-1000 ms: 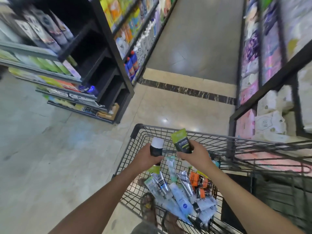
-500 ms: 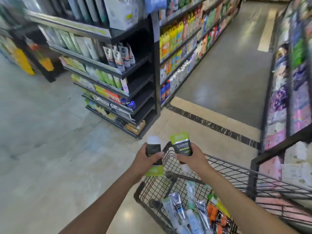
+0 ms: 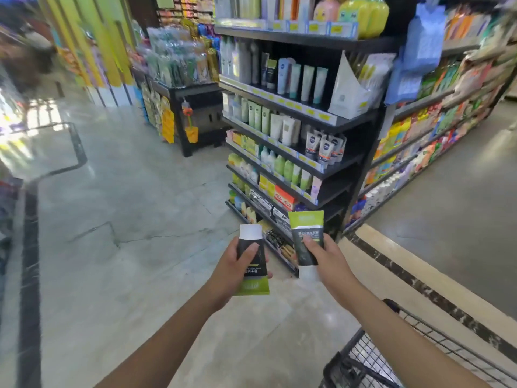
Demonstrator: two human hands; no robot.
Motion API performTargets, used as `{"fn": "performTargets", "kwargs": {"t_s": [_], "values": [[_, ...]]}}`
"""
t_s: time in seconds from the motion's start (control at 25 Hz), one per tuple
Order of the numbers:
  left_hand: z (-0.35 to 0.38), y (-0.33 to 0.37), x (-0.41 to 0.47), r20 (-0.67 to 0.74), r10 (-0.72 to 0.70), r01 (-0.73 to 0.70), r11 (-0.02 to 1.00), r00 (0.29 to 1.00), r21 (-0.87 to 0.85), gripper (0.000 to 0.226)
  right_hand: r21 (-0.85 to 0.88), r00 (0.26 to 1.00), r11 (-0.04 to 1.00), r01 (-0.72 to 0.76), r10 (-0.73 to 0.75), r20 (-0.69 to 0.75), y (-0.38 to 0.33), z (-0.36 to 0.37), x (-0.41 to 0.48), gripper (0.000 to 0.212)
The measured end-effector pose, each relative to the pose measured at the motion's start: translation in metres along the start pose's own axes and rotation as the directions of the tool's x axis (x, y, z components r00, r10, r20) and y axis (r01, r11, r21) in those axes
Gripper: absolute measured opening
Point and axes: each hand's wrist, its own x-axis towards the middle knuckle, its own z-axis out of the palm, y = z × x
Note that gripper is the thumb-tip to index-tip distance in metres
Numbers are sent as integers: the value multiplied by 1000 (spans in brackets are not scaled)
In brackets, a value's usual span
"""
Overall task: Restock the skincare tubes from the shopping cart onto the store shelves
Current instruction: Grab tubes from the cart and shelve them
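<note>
Currently, two skincare tubes are held up over the floor, near the end shelving unit (image 3: 282, 152). A black tube with its white cap up (image 3: 251, 259) is clasped in the left hand (image 3: 237, 271), the thumb laid across its front. A black tube with its green end up (image 3: 307, 238) is gripped in the right hand (image 3: 326, 261), just right of the first and not touching it. The wire shopping cart (image 3: 372, 359) is seen at the near right corner, below the right forearm
</note>
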Motion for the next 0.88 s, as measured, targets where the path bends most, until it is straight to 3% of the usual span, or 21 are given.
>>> {"fn": "performTargets", "kwargs": {"t_s": [0.2, 0.4, 0.88], "values": [[-90, 47, -13, -113, 99, -102, 994, 989, -29, 20, 36, 990, 996, 78, -81, 115, -38, 97, 22, 17], [-136, 86, 2, -182, 160, -168, 985, 970, -29, 19, 14, 954, 984, 178, -176, 242, -71, 160, 49, 18], [-214, 171, 154, -306, 255, -266, 964, 918, 6, 19, -33, 873, 941, 338, -300, 385, -125, 271, 226, 18]]}}
